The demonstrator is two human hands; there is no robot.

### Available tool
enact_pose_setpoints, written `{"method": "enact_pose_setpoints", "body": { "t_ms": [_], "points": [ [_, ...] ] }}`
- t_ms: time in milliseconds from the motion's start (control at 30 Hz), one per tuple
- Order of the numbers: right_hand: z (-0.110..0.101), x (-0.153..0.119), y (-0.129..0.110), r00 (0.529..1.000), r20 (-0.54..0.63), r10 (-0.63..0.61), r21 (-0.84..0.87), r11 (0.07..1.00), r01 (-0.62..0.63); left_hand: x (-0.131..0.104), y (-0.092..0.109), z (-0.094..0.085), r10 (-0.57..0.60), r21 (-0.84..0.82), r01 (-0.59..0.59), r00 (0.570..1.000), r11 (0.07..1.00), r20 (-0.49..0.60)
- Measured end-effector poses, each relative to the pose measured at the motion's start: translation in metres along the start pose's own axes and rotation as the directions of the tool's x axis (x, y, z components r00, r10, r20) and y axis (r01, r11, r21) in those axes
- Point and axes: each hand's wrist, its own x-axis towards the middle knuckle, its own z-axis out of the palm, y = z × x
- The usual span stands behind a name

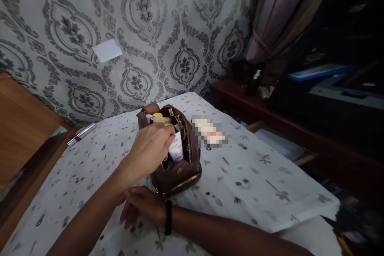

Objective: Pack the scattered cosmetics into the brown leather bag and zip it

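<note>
A brown zippered bag (177, 180) stands unzipped on the cloth-covered bed or table, with several small cosmetics inside. My left hand (153, 142) reaches over its near left side, fingers closed on a white tube with pink and purple print (176, 150). The tube stands tilted in the bag's opening. Behind my fingers are a yellow-topped item (157, 115) and a gold-and-dark slim container (171, 113). Below my left forearm, my right hand (145, 204), with a black wristband, hangs loosely over the cloth. Its fingers are apart and hold nothing.
A blurred-out rectangular item (210, 131) lies right of the bag on the patterned white cloth (255, 176). Wooden furniture (27, 124) borders the left, with a silvery item (81, 134) beside it. On the right stands a dark red desk (237, 98) with an open drawer below.
</note>
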Motion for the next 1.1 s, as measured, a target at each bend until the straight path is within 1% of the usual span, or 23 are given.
{"method": "enact_pose_setpoints", "body": {
  "t_ms": [100,267,367,500,667,833,1100],
  "points": [
    [0.000,0.000,0.001,1.000,-0.001,-0.004,0.000,1.000,0.004,0.000,0.002,0.001,0.019,-0.013,-0.018,0.999,1.000,0.030],
    [0.001,0.000,0.000,1.000,0.005,0.009,0.016,1.000,-0.009,0.001,-0.003,0.004,0.029,-0.078,-0.027,0.999,0.997,0.017],
    [0.000,-0.001,0.000,1.000,0.003,-0.003,0.020,1.000,0.003,0.002,-0.003,0.010,0.031,-0.034,-0.030,0.998,0.999,0.047],
    [-0.001,0.000,0.003,1.000,0.007,-0.005,0.008,1.000,0.005,0.000,-0.001,0.015,0.039,0.014,-0.039,0.998,0.999,0.042],
    [0.001,0.001,0.001,1.000,-0.014,0.013,0.003,1.000,-0.013,-0.001,0.000,0.014,0.032,0.008,-0.033,0.998,0.999,0.049],
    [0.002,-0.001,-0.004,1.000,-0.007,0.015,-0.017,1.000,-0.016,-0.002,0.002,0.014,0.054,0.014,-0.055,0.994,0.998,0.093],
    [-0.001,0.004,0.008,1.000,-0.013,-0.007,-0.013,1.000,0.007,-0.003,0.004,0.010,0.064,0.009,-0.066,0.985,0.998,0.159]
  ]
}}
